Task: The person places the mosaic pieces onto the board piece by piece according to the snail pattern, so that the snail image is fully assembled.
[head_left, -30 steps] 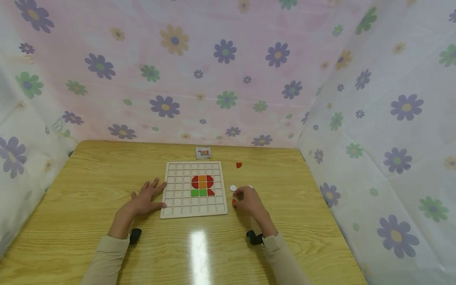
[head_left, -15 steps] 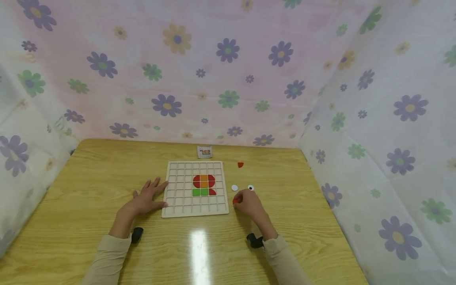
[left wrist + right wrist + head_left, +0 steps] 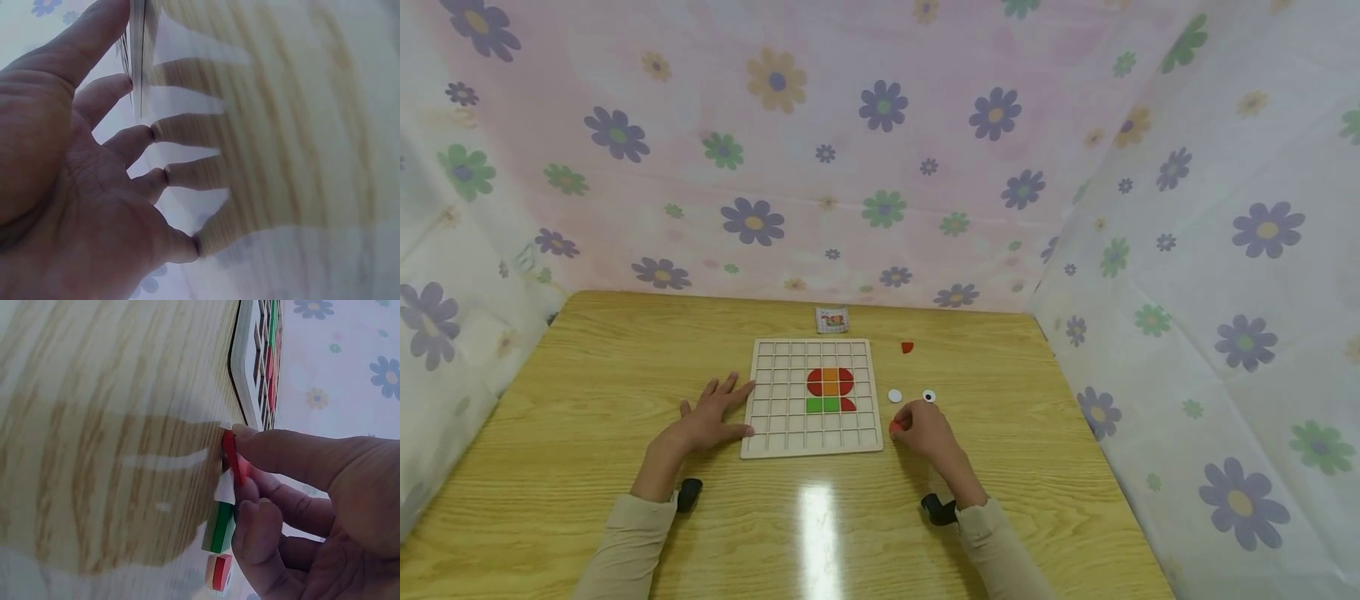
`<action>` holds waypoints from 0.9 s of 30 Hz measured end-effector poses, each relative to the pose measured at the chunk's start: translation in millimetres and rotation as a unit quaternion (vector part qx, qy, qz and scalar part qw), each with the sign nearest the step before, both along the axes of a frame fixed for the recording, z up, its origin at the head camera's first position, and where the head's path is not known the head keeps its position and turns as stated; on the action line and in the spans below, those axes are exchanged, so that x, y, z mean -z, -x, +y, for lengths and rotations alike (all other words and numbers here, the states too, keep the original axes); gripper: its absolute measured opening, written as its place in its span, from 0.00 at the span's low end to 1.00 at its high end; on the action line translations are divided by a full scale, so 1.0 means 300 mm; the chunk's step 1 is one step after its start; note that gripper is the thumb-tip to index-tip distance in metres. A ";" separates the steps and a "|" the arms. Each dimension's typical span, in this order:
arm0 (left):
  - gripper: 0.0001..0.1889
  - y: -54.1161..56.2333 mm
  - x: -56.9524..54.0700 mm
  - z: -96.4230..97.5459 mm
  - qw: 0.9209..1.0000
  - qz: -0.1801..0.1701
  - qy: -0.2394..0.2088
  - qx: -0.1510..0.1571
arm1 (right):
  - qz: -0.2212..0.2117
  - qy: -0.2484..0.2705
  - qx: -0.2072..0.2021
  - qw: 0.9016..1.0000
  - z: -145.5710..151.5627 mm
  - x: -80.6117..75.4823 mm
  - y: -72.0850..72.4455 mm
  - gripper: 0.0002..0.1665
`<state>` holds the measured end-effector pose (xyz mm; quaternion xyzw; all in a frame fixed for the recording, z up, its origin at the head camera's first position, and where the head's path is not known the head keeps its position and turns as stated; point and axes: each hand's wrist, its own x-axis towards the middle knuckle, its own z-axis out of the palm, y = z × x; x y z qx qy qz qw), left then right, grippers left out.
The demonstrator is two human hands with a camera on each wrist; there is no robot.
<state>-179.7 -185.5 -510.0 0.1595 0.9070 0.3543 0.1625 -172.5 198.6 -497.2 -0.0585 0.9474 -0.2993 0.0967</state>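
Lying on the desk, a board is touched by the spread left hand, a red piece pinched by the right hand.

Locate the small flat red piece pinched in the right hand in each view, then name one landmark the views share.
Head: the small flat red piece is right of centre, below mid-height, in the right hand.
Left wrist: not in this picture.
Right wrist: the red piece is slightly right of centre, near mid-height.
Shared landmark: the pale wooden grid board, below centre in head, upper left in left wrist, upper right in right wrist.
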 end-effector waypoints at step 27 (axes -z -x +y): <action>0.45 -0.008 -0.011 0.007 1.000 0.001 0.006 0.000 | 0.057 0.253 0.017 0.966 -0.029 0.051 0.011 0.08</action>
